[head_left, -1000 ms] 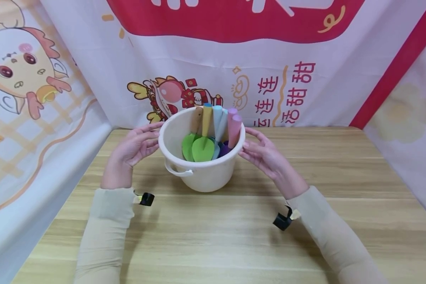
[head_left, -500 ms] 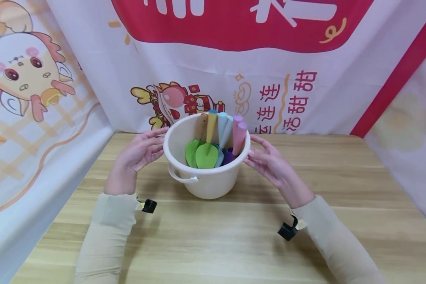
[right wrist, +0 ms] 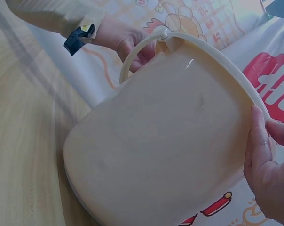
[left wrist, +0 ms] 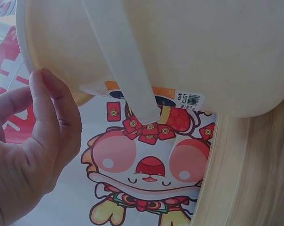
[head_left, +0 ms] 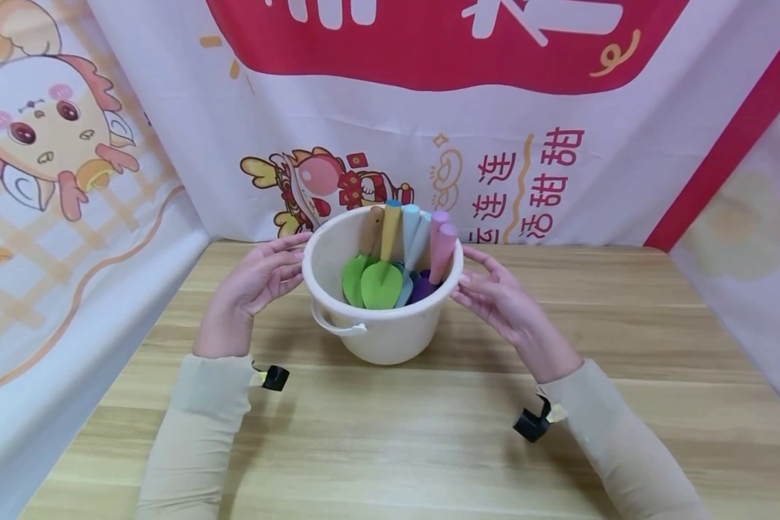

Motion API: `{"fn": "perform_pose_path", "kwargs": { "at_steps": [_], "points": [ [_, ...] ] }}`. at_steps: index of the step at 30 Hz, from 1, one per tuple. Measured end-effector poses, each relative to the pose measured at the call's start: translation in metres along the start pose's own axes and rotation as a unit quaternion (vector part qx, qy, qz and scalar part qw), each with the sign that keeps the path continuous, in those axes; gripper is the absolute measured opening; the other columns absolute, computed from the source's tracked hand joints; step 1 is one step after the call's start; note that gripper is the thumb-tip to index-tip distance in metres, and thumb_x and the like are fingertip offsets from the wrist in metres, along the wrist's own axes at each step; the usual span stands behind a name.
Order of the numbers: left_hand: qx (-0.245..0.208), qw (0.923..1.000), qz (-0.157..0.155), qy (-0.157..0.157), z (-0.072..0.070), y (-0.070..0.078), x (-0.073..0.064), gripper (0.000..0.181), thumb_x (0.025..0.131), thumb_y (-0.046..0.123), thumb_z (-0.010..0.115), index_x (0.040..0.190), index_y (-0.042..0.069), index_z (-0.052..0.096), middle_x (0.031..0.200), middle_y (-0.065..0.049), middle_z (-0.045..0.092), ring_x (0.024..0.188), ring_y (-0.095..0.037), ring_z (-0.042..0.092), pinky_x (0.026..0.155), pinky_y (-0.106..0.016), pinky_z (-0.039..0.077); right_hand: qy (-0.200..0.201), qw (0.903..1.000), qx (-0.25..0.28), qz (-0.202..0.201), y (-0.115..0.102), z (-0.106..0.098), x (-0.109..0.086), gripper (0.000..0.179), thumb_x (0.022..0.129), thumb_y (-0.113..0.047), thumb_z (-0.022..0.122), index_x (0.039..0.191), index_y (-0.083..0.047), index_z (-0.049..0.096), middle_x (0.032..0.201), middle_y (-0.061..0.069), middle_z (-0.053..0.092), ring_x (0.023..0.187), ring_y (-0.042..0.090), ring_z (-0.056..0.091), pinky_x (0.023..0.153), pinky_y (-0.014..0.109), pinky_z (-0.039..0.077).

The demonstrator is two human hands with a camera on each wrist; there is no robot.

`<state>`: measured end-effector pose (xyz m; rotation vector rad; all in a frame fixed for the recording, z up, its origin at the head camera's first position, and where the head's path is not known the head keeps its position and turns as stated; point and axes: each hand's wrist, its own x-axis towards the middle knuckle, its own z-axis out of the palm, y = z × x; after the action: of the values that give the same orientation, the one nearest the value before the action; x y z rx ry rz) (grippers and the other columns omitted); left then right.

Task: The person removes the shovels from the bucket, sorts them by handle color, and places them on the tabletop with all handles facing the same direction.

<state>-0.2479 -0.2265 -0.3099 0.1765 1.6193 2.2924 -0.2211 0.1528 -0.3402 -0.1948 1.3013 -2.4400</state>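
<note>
A cream plastic bucket [head_left: 390, 339] stands upright on the wooden table. Several small garden trowels lean inside it, handles up: green-bladed ones [head_left: 382, 285] with brown and yellow handles, light-blue-handled ones [head_left: 416, 238], and pink-handled ones [head_left: 443, 249] with purple below. My left hand [head_left: 250, 278] touches the bucket's left side at the rim with its fingertips, seen close in the left wrist view. Across from it, the fingers of my right hand [head_left: 503, 296] rest against the outer wall and rim, as the right wrist view shows. The bucket's handle [head_left: 338, 326] hangs down at the front left.
Wood-grain table [head_left: 390, 440] stretches in front of the bucket and to both sides. A printed white and red cloth [head_left: 377, 108] hangs behind its back edge. Another patterned cloth [head_left: 58, 238] covers the left side. A black piece [head_left: 531, 425] sticks out at each sleeve cuff.
The head view has shifted slightly, so the whole scene sits lower and a little right. Relative to the backdrop, bucket and hands have moved barely, slightly rightward; both hands keep touching it.
</note>
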Motion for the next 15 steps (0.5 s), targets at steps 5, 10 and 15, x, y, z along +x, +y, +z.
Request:
{"fn": "perform_pose_path", "kwargs": {
  "at_steps": [5, 10, 15],
  "points": [
    [-0.007, 1.0, -0.006, 0.002, 0.0036, 0.0003, 0.0003, 0.027, 0.104, -0.002, 0.052, 0.122, 0.011, 0.068, 0.106, -0.009, 0.073, 0.079, -0.013, 0.073, 0.075, -0.022, 0.06, 0.011, 0.9999, -0.003, 0.004, -0.0029, -0.001, -0.0018, 0.052, 0.102, 0.012, 0.045, 0.147, -0.013, 0.041, 0.113, 0.015, 0.065, 0.088, 0.018, 0.072, 0.083, 0.026, 0.059],
    [-0.001, 0.9999, -0.01, 0.009, 0.0061, 0.0002, -0.001, 0.027, 0.104, -0.001, 0.052, 0.128, 0.01, 0.062, 0.107, -0.008, 0.073, 0.079, -0.012, 0.072, 0.075, -0.022, 0.06, 0.005, 1.0, 0.003, 0.007, -0.0033, -0.0021, -0.0036, 0.052, 0.102, 0.012, 0.045, 0.148, -0.013, 0.039, 0.114, 0.015, 0.065, 0.088, 0.018, 0.072, 0.084, 0.026, 0.059],
    [0.007, 0.9999, -0.008, 0.009, 0.0087, -0.0003, -0.0025, 0.028, 0.105, -0.001, 0.053, 0.129, 0.009, 0.06, 0.109, -0.008, 0.073, 0.08, -0.012, 0.072, 0.076, -0.022, 0.06, 0.0, 1.0, 0.005, 0.005, -0.0028, -0.0045, -0.0056, 0.052, 0.102, 0.011, 0.047, 0.148, -0.013, 0.038, 0.115, 0.015, 0.065, 0.089, 0.018, 0.072, 0.084, 0.026, 0.059]
  ]
}}
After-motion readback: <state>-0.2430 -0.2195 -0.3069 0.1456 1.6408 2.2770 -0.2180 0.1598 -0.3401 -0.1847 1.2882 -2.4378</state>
